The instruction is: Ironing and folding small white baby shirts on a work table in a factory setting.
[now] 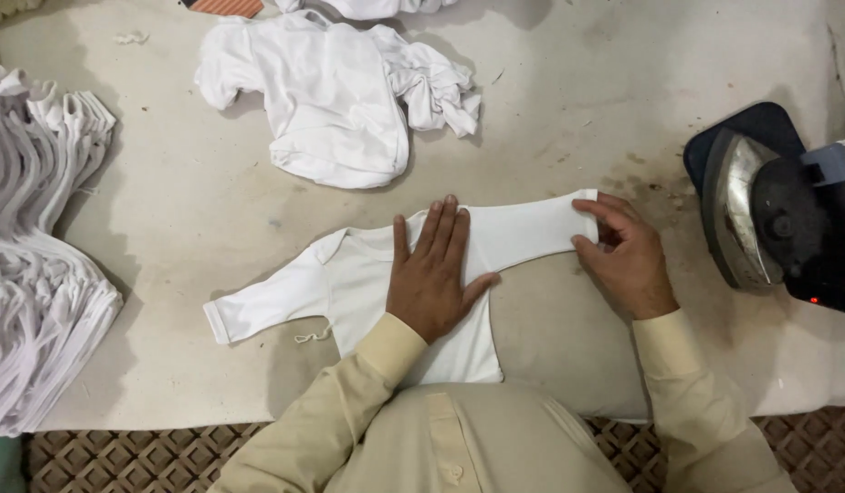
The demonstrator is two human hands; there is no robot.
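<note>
Beige sleeves reaching over a padded table (550, 110): left hand (431, 274) flat, grasping nothing, pinning a white baby shirt (367, 283); right hand (628, 256) pinching its sleeve cuff taut, iron (760, 219) parked alongside.

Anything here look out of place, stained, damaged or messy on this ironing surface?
Yes. The padded table cover shows dark brownish marks near the iron, like scorching or grime. White garments lie crumpled at the top, unlike the neat stack. The garment under the left hand and right hand looks clean.

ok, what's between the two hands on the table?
Head view: the white garment's right sleeve spans from the flat left hand to the right hand pinching its cuff; below it, bare padded table.
</note>
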